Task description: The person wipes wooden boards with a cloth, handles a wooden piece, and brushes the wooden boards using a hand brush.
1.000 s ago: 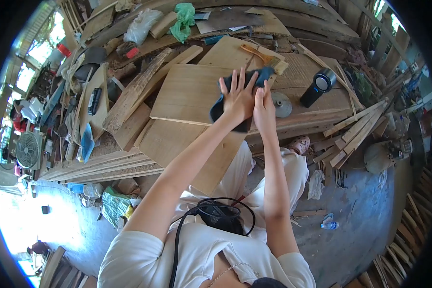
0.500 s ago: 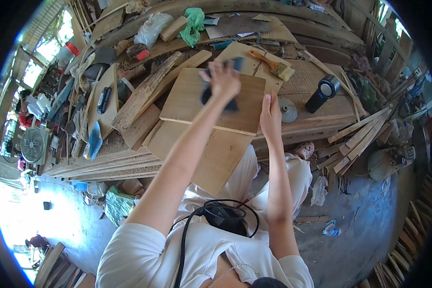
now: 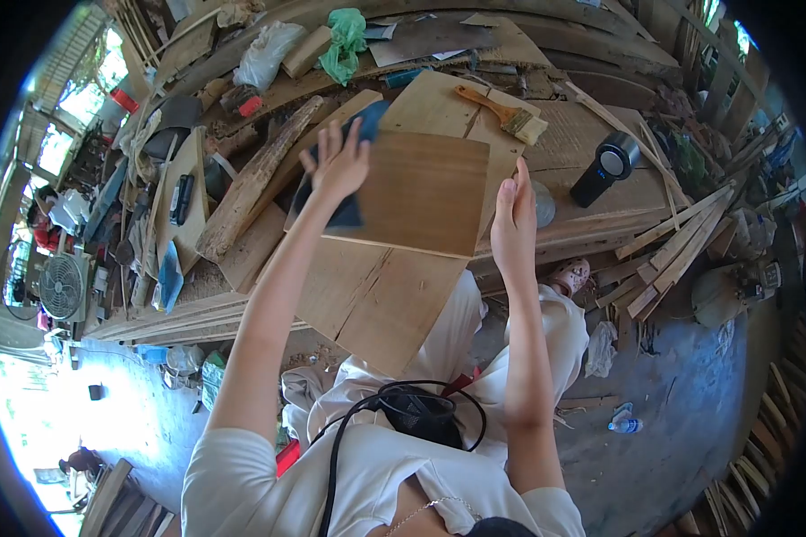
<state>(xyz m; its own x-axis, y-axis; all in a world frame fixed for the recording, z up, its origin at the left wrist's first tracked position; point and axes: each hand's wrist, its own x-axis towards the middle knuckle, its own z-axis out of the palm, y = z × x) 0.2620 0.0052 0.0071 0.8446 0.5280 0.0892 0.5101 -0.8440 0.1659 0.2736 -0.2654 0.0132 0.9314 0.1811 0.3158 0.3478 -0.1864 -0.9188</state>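
My left hand (image 3: 338, 167) lies spread over a dark blue sheet (image 3: 347, 208), pressing it against the left end of a brown wooden board (image 3: 430, 192). The fingers are apart and the sheet is under the palm. My right hand (image 3: 513, 224) stands upright beside the board's right edge, fingers extended and nothing in its grasp. Beneath the brown board, a lighter plywood piece (image 3: 376, 300) slopes down toward my lap. A paintbrush (image 3: 501, 115) with a wooden handle rests on pale board behind.
A black cylindrical device (image 3: 603, 170) stands on the bench at right. Long planks (image 3: 260, 183) lie at left, with a green plastic bag (image 3: 343, 45) behind. Thin wood strips (image 3: 681, 255) jut out at right. A bottle (image 3: 625, 424) lies on the floor.
My left hand and the dark blue sheet have moved left across the brown board to its left end. My right hand has shifted slightly and now shows a small gap from the board's edge.
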